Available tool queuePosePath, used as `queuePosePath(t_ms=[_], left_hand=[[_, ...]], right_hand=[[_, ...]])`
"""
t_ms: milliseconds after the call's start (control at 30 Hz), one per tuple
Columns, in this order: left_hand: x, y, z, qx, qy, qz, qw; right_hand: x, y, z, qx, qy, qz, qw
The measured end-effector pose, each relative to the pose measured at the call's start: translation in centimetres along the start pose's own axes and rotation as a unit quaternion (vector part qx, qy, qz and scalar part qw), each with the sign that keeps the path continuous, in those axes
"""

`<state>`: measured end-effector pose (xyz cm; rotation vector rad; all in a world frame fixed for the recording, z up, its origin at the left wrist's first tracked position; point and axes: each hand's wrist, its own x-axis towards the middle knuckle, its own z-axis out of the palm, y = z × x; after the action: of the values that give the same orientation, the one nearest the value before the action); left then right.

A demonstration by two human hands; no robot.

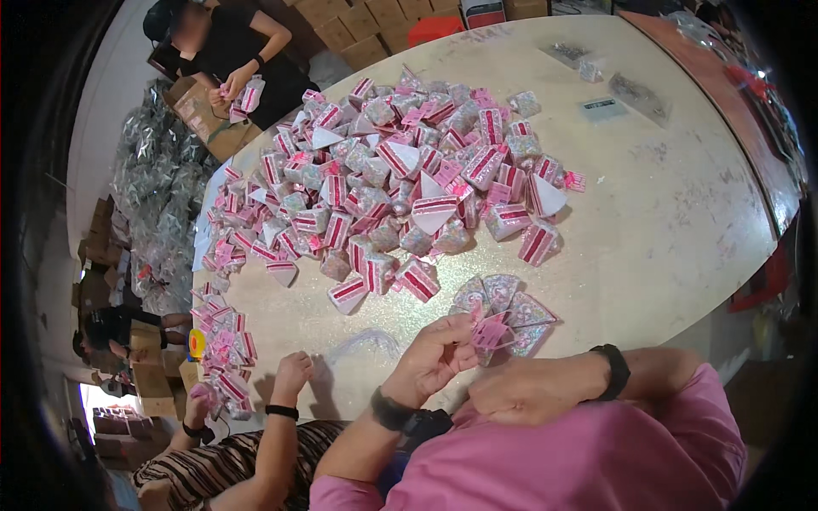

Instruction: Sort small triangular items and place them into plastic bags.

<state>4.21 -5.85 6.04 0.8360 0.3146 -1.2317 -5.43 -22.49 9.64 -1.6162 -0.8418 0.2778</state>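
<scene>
Head-worn fisheye view — downward and outward across the table (656, 247), its near side close below

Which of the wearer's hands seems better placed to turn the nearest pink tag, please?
Probably the left hand: its fingers pinch the pink tag, while the right hand sits lower in view.

Pretty clearly some kind of workshop: big shared table (648, 247) heaped with lookalike cake-slice trinkets (433, 213), cardboard cartons (362, 51) stacked around 12 o'clock, bulging plastic bags (162, 183) near 9–10, co-worker (223, 38) busy at 11.
</scene>
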Motion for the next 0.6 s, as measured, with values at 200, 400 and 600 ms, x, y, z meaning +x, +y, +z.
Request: queuePosePath(t_ms=[200, 400, 600], left_hand=[[1.0, -2.1, -1.7, 0.396, 0.119, -0.031, 0.910], [0.3, -2.7, -5.2, 0.739, 0.141, 0.363, 0.550], [-1.3, -2.1, -0.4, 0.686, 0.245, 0.472, 0.497]], right_hand=[[1.0, 2.2, 1.5, 0.005, -0.031, 0.034, 0.999], [0.2, 3.7, 0.9, 0.067, 0.027, 0.046, 0.996], [-1.5, 7.4, -0.7, 0.175, 0.205, 0.118, 0.956]])
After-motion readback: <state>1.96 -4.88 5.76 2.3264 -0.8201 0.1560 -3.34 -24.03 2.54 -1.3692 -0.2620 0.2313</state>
